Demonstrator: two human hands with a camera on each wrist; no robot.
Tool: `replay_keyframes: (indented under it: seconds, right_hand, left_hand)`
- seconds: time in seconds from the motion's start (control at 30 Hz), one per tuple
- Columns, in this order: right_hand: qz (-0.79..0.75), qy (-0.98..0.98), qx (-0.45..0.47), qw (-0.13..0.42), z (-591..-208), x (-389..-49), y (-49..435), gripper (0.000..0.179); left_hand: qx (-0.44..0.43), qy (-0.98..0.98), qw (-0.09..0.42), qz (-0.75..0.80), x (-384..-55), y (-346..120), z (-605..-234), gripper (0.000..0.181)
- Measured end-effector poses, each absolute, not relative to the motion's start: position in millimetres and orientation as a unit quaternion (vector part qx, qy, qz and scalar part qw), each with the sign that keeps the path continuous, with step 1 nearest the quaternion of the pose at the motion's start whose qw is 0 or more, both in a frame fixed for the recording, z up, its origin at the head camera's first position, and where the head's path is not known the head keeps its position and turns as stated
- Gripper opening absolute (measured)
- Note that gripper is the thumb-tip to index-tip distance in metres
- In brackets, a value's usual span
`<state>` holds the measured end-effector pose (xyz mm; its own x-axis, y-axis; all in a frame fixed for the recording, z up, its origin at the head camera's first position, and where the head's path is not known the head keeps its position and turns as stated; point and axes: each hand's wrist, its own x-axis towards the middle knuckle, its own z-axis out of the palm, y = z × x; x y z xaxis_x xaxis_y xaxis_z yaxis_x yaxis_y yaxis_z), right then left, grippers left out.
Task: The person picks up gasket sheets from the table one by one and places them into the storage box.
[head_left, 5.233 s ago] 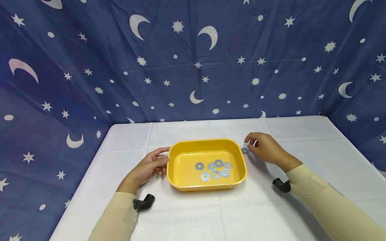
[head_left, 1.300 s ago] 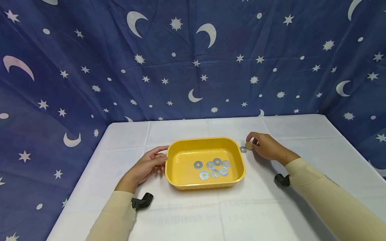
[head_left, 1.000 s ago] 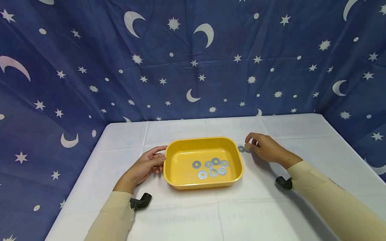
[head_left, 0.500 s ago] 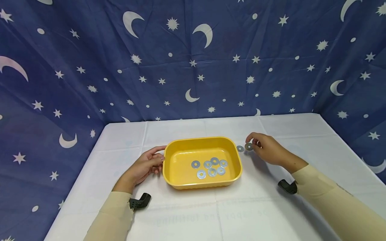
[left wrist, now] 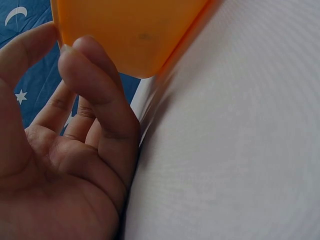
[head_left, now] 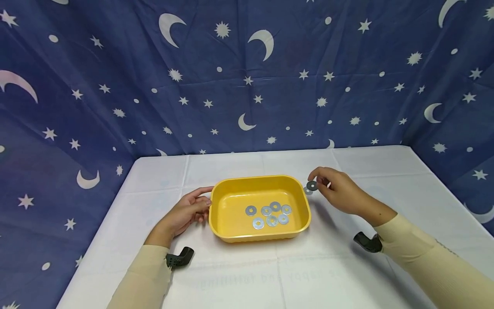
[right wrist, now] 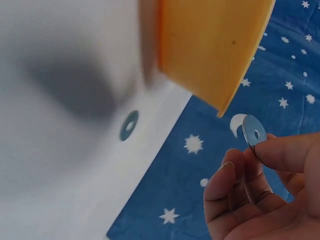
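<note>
My right hand (head_left: pixel 339 191) pinches a flat metal washer (head_left: pixel 309 186) between thumb and fingertips, raised off the cloth beside the tray's right end. In the right wrist view this washer (right wrist: pixel 251 125) is tilted, its hole showing. Below it a second washer (right wrist: pixel 126 131) lies flat on the white cloth, and in the head view the held one partly covers it. Several grey washers (head_left: pixel 250 207) lie spread inside the yellow tray (head_left: pixel 231 219). At the tray's left end rests my left hand (head_left: pixel 189 212), its fingertips touching the end wall (left wrist: pixel 135 30).
A white cloth (head_left: pixel 231 274) with faint lettering covers the table. Blue fabric (head_left: pixel 216 56) with moons and stars hangs behind and along both sides. Each wrist carries a black camera mount (head_left: pixel 180 258).
My right hand has picked up one of the two washers by the tray, turned it, then raised it leftward over the other one. My left hand has stayed at the tray.
</note>
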<state>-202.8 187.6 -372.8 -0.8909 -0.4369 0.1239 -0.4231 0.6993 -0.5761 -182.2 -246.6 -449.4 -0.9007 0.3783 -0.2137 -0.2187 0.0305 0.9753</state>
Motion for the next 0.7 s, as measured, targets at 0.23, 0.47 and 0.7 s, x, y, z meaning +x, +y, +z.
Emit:
replay_keyframes:
  seconds: [0.23,0.47,0.7]
  right_hand:
    - [-0.307,0.917,-0.253,0.022,-365,-203,172,0.023]
    - [-0.294,0.914,-0.277,0.036,-357,-209,152,0.022]
    - [-0.282,0.909,-0.305,0.040,-350,-217,137,0.022]
  left_hand:
    - [0.061,0.688,0.213,0.691,-183,-247,-450,0.061]
    - [0.059,0.689,0.212,0.691,-183,-248,-450,0.061]
    - [0.061,0.687,0.211,0.693,-183,-247,-451,0.060]
